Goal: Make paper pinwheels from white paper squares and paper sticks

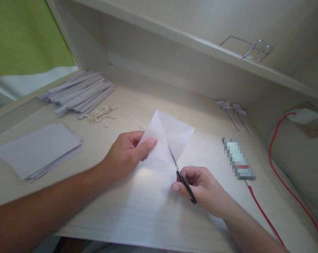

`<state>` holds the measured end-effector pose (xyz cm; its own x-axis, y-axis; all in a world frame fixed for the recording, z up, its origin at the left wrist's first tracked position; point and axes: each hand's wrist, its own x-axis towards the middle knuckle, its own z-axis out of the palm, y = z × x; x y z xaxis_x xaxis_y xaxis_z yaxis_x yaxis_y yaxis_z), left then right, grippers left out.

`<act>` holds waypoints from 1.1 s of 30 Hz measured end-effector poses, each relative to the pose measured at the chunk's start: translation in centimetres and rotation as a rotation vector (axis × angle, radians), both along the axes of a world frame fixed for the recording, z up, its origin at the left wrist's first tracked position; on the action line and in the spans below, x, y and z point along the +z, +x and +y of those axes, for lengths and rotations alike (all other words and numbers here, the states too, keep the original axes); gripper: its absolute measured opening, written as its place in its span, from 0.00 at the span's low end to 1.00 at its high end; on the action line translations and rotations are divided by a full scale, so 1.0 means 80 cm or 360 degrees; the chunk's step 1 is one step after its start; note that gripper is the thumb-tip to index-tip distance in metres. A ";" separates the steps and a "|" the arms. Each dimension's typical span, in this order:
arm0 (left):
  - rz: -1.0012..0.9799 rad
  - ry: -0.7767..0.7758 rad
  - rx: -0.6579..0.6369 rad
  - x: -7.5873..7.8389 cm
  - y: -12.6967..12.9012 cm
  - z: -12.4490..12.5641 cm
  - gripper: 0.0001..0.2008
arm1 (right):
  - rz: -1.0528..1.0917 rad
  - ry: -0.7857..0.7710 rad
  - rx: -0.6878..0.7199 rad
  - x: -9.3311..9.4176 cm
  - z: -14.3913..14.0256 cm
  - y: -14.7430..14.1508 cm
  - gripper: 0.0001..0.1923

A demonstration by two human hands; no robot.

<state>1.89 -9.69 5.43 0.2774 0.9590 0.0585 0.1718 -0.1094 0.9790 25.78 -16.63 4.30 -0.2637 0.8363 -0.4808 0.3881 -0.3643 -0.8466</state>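
Observation:
A white square of paper [178, 128] with crease lines is raised over the desk in the middle of the view. My left hand [129, 147] pinches its left corner, thumb on top. Black-handled scissors [185, 186] are in my right hand [198, 186], fingers closed round the handles. Their blades reach into the paper from its lower edge, pointing toward its centre. How far apart the blades stand is hard to make out.
Stacked white paper [43, 151] lies at left, with a pile of folded paper strips [79, 91] and small scraps [102, 114] behind it. Two paper pinwheels [231, 107] rest at back right. A phone [238, 160] with a red cable [264, 212] lies at right, under a shelf [190, 38].

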 end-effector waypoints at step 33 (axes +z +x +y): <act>0.0123 -0.0602 -0.1059 -0.003 0.000 -0.013 0.12 | 0.0370 0.0240 -0.0343 -0.001 0.016 0.007 0.15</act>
